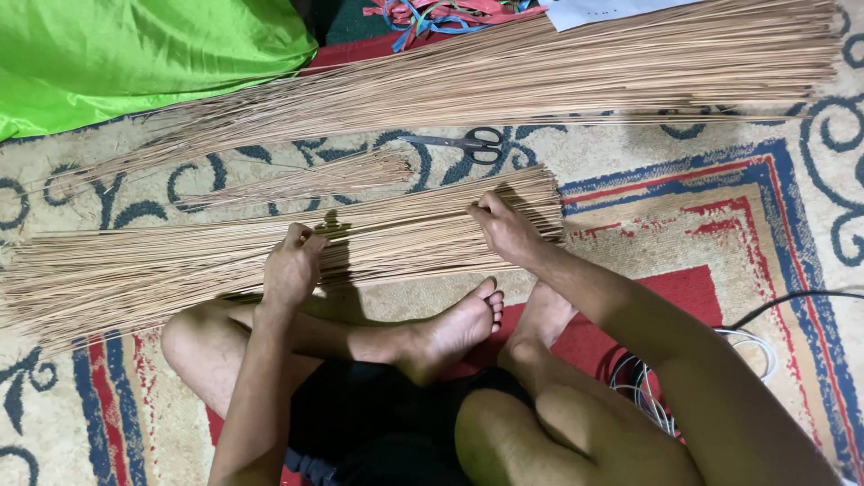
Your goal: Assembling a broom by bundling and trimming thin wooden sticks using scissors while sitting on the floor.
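- You sit cross-legged on a patterned carpet, and a long bundle of thin tan sticks lies across it just beyond your shins.
- Your left hand rests on that bundle near its middle, its grip curled shut around a few of the sticks.
- Your right hand presses on the same bundle near its trimmed end, fingers bent over the sticks, its grip closed on them.
- Beyond the bundle lies a small loose sheaf of sticks, and just beside that a pair of scissors.
- Farther past the bundle a bigger pile of sticks stretches across the carpet.
- A green cloth lies well beyond the bundle's tapering end.
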